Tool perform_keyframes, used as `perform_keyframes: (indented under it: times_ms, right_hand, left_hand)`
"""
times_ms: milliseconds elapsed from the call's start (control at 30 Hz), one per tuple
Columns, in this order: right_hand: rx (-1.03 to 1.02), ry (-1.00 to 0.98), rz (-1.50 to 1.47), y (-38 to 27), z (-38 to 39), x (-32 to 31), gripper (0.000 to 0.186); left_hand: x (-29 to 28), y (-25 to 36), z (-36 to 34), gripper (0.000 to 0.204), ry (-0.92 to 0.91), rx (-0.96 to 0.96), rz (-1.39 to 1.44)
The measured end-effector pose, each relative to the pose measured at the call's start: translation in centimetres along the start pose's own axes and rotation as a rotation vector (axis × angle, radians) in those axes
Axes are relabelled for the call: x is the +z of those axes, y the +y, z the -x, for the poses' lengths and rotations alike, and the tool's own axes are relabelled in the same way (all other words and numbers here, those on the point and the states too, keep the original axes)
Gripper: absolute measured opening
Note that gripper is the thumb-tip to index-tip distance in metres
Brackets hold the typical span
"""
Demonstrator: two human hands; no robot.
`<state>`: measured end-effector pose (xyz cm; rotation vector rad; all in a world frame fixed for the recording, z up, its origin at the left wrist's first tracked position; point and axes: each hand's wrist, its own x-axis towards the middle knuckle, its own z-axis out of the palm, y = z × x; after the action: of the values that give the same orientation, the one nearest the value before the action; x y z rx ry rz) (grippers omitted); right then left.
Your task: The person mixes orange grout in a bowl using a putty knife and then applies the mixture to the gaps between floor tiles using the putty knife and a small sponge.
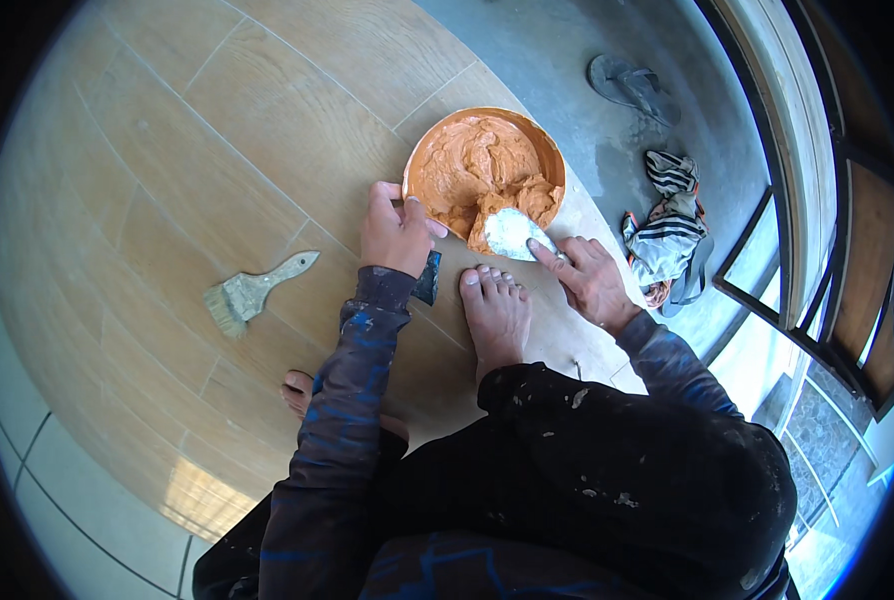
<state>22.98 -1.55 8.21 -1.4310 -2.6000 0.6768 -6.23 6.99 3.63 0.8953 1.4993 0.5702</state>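
Observation:
A round bucket (559,155) of orange-brown paste (482,150) stands ahead of me on wood-look tiles. My left hand (395,232) grips its near-left rim, fingers curled. In my right hand (592,280) is a putty knife (508,233), its pale, smeared blade reaching over the near rim. A lump of paste clings to the blade's left side, touching the paste in the bucket. Beside my left wrist a small black, flat piece (428,278) shows; what it is I cannot make out. A paint-marked brush (257,291) with pale bristles lies on the floor to the left.
My bare foot (497,312) is just below the bucket. To the right, past the tile edge, a grey floor (557,60) holds a dark flip-flop (635,88) and a striped cloth heap (664,235). A dark-framed structure (817,340) stands at the far right.

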Motion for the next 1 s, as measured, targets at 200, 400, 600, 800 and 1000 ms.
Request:
perform_keyframes:
  times_ms: [200,400,600,800,1000]
  right_hand:
    - [-0.087,-0.106,0.032,2.8,3.1,0.2,0.076]
    - [-0.148,-0.160,0.148,4.7,8.0,-2.8,0.075]
    - [0.279,-0.049,-0.495,0.9,8.5,-4.6,0.039]
    - [0.638,-0.092,-1.365,0.9,1.9,0.8,0.031]
    - [0.688,-0.061,-1.400,4.4,6.2,1.8,0.031]
  left_hand:
    - [0.7,-0.2,-0.6,0.015,0.067,-0.017,0.201]
    - [0.7,0.1,-0.7,0.016,0.060,-0.029,0.177]
    - [0.1,0.0,-0.3,0.015,0.000,-0.034,0.134]
    - [0.7,-0.4,-0.4,0.014,0.022,-0.019,0.139]
    - [0.6,-0.4,-0.6,0.011,0.053,-0.029,0.157]
